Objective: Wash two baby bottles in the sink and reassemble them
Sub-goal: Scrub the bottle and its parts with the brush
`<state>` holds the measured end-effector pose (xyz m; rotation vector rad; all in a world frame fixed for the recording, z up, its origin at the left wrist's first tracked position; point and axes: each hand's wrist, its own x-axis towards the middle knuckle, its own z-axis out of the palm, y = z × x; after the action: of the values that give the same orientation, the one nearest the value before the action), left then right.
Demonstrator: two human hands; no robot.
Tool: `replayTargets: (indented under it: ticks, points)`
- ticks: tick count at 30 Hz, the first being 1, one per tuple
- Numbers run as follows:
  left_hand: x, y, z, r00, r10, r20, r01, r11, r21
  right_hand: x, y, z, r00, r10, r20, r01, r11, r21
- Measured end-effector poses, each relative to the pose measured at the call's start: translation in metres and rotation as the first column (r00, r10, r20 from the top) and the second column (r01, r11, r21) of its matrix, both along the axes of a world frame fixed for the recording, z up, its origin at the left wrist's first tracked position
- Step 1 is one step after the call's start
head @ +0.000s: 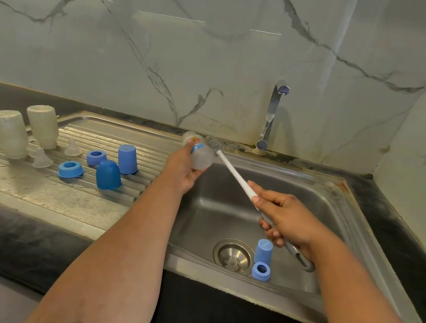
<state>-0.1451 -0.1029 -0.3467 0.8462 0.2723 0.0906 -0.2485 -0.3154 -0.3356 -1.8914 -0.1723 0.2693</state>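
a: what is the left hand (182,171) doing?

b: its fingers are curled round a small clear plastic baby bottle with a blue and orange label (199,151), held on a slant above the left edge of the stainless steel sink basin (320,208).

a: and the right hand (285,222)?

b: clamped on the grey grip of a long white-handled bottle brush (234,173). the bristle end sits just beside the bottle near its upper part; i cannot tell whether it is inside the bottle.

a: where are the other pieces?

b: on the ribbed steel draining board (30,191) to the left, two frosted bottles stand upside down, one nearer the front (9,133) and one behind it (43,126). near them are two clear silicone teats (43,158) (72,148), two blue screw rings (71,169) (96,158) and two blue caps (108,174) (127,159).

a: anything in the basin?

b: a light blue cap (263,251) and a blue ring (261,271) lie just right of the round metal drain (233,256). the chrome tap (271,114) stands at the back rim.
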Motion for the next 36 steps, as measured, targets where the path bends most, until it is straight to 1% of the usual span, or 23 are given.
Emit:
replayTargets:
  ticks: [2,3,4,6,7,8,10,11,12,14,16,18,21,23,25,27,29,31,33,35,36]
  points:
    - [0.006,0.009,-0.004,0.999,0.04,-0.016,-0.041,0.997,-0.067,-0.003,-0.005,0.004,0.998,0.058,-0.01,-0.058,0.997,-0.046]
    - [0.006,0.011,-0.005,1.0,-0.003,-0.017,0.001,0.996,-0.088,-0.003,-0.006,0.005,0.998,0.057,0.006,-0.057,0.997,-0.057]
    - [0.003,0.009,-0.004,0.996,-0.087,-0.01,0.086,0.992,-0.088,-0.003,-0.007,0.005,0.999,0.039,0.03,-0.037,0.998,-0.052]
    - [-0.005,-0.004,-0.003,0.958,-0.286,0.027,0.287,0.956,-0.054,-0.001,-0.005,0.004,0.997,-0.022,0.074,0.022,1.0,0.003]
    - [-0.008,-0.011,-0.003,0.937,-0.347,0.038,0.348,0.937,-0.025,0.001,-0.003,0.003,0.995,-0.05,0.087,0.048,0.998,0.028]
    - [-0.011,-0.017,-0.002,0.928,-0.37,0.031,0.37,0.929,0.007,0.003,-0.001,0.001,0.993,-0.071,0.095,0.068,0.997,0.036]
    - [-0.012,-0.022,-0.002,0.943,-0.332,0.028,0.332,0.943,0.009,0.007,0.004,-0.004,0.987,-0.109,0.114,0.109,0.994,0.013]
    - [-0.011,-0.021,-0.003,0.96,-0.28,0.032,0.281,0.959,-0.031,0.01,0.006,-0.007,0.983,-0.134,0.128,0.136,0.991,-0.005]
    - [-0.008,-0.017,-0.005,0.976,-0.214,0.036,0.217,0.973,-0.08,0.011,0.007,-0.009,0.976,-0.164,0.145,0.169,0.985,-0.021]
    - [-0.005,-0.006,-0.006,0.991,-0.111,0.07,0.122,0.972,-0.199,0.013,0.006,-0.01,0.956,-0.225,0.188,0.238,0.97,-0.049]
    - [-0.004,-0.002,-0.005,0.991,-0.086,0.103,0.115,0.943,-0.312,0.012,0.005,-0.009,0.944,-0.237,0.228,0.259,0.963,-0.073]
    - [-0.003,-0.003,-0.003,0.992,-0.057,0.115,0.1,0.908,-0.407,0.009,0.009,-0.008,0.961,-0.171,0.216,0.193,0.977,-0.088]
    - [0.002,-0.002,-0.002,0.995,0.077,0.068,-0.032,0.862,-0.505,0.001,0.018,-0.007,0.991,-0.014,0.136,0.025,0.996,-0.08]
    - [0.005,0.006,-0.003,0.988,0.142,0.055,-0.087,0.823,-0.562,-0.002,0.02,-0.003,0.992,0.06,0.11,-0.049,0.994,-0.096]
    - [0.006,0.01,-0.001,0.987,0.136,0.081,-0.062,0.807,-0.588,-0.002,0.019,0.0,0.989,0.048,0.138,-0.032,0.993,-0.112]
    - [0.001,0.0,0.004,0.988,0.068,0.135,0.018,0.833,-0.553,0.0,0.018,-0.001,0.971,-0.047,0.232,0.083,0.985,-0.151]
    - [-0.004,-0.015,0.007,0.992,0.025,0.122,0.038,0.87,-0.491,0.002,0.021,-0.003,0.949,-0.104,0.299,0.161,0.972,-0.172]
    - [-0.005,-0.02,0.009,0.995,0.059,0.085,-0.012,0.881,-0.473,0.0,0.021,-0.005,0.964,-0.08,0.252,0.111,0.988,-0.109]
    - [-0.003,-0.008,0.009,0.99,0.111,0.086,-0.051,0.855,-0.516,-0.004,0.016,-0.001,0.986,0.003,0.17,0.009,0.997,-0.075]
    - [0.001,0.006,0.006,0.989,0.128,0.073,-0.067,0.83,-0.554,-0.007,0.009,0.003,0.989,0.052,0.137,-0.038,0.994,-0.102]
    - [0.0,0.007,0.005,0.991,0.119,0.065,-0.064,0.831,-0.553,-0.005,0.007,0.004,0.988,0.036,0.152,-0.017,0.991,-0.129]
